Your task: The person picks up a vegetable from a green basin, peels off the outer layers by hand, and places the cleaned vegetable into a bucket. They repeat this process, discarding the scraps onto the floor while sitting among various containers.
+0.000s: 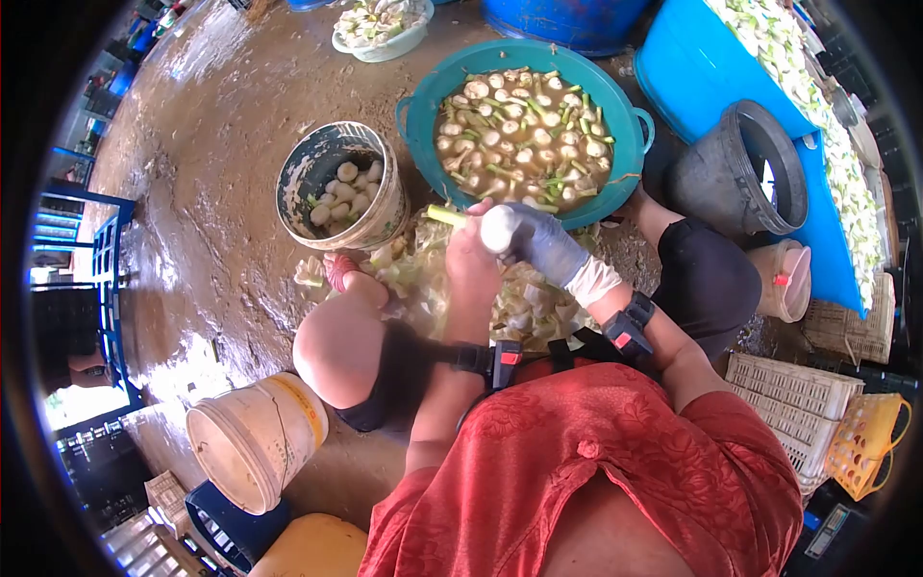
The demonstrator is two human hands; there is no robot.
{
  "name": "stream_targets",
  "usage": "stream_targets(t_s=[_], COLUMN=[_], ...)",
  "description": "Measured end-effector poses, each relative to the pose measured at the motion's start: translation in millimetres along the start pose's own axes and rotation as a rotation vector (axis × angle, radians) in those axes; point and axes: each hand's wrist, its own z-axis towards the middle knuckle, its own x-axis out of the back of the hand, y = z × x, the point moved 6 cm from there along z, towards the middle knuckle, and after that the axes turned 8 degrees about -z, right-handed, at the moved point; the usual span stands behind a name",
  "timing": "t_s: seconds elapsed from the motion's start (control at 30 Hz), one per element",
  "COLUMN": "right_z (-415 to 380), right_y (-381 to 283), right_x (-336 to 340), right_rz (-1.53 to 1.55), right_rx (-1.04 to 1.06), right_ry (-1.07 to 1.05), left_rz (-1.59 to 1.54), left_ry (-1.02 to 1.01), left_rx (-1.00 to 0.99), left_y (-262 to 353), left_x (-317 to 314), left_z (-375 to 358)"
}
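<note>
Near the middle of the head view, my left hand [471, 252] is bare and closed around a pale bulb with a green stalk [444, 215] that sticks out to the left. My right hand [546, 240], in a grey-blue glove, is closed against the white round end of the bulb [499, 228]. Whether it also holds a tool is hidden. Just beyond my hands is a green basin [628, 144] of brown water with floating bulbs and stalks. To the left stands a stained bucket [389, 207] with peeled bulbs inside. Leafy peelings [529, 303] lie below my hands.
A black bucket [716, 178] tilts at the right, beside a blue container [687, 62] and heaped peelings [769, 48]. An empty-looking white bucket [255, 438] lies lower left. A small basin [389, 46] of peelings is at the top. White crates [793, 409] stand lower right.
</note>
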Motion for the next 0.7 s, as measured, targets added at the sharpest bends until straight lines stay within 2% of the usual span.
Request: stream_targets(t_s=[0.03, 0.07, 0.1, 0.13, 0.17, 0.23, 0.27, 0.3, 0.37, 0.4, 0.43, 0.5, 0.53, 0.7], right_z=[1.0, 0.4, -2.2, -6.1, -7.3, -10.2, -10.5, -12.5, -23.1, -26.3, -27.3, -26.5, -23.7, -19.6], right_y=[4.3, 8.5, 10.0, 8.5, 11.9, 14.7, 12.4, -2.1, -34.3, -49.2, -53.1, -52.3, -51.7, -46.5], right_x=[1.8, -9.9, -20.9, -15.3, -10.3, 27.2, 20.2, 12.5, -6.0, -19.9, -22.5, -34.8, -33.1, -26.7], right_rz=[-0.002, 0.215, 0.433, 0.391, 0.390, -0.456, -0.456, -0.553, -0.739, -1.082, -1.082, -1.470, -1.488, -1.466], right_rx=[-0.004, -0.057, -0.110, -0.082, -0.087, 0.033, 0.028, 0.209, 0.583, 0.745, 0.742, 0.747, 0.723, 0.670], right_ry=[-0.001, -0.147, -0.292, -0.208, -0.209, 0.206, 0.203, 0.244, 0.322, 0.273, 0.273, 0.238, 0.225, 0.154], left_rz=[0.495, 0.492, 0.158, -0.175, -0.178, -0.123, 0.543, 0.542, -0.293, -0.291, -0.292, -0.234, -0.211, -0.095], left_ry=[-0.023, -0.019, -0.023, -0.026, -0.022, 0.120, 0.057, 0.063, 0.231, 0.295, 0.297, 0.242, 0.310, 0.362], left_rx=[-0.081, -0.081, -0.050, -0.020, -0.023, -0.094, -0.345, -0.345, -0.029, -0.015, -0.013, 0.029, 0.025, 0.030], left_y=[10.8, 14.6, 16.7, 18.1, 18.6, 24.1, 41.1, 40.8, 21.0, 20.0, 19.4, 19.7, 17.8, 6.0], left_x=[-2.5, -8.0, -14.6, -20.1, -20.1, -10.3, -17.5, -16.4, -4.6, -6.7, -5.3, -8.5, -6.9, 10.4], left_z=[-1.0, -1.4, -0.6, 0.1, -0.4, -3.5, -4.7, -5.7, -4.1, -2.9, -2.7, -2.0, -4.0, -7.7])
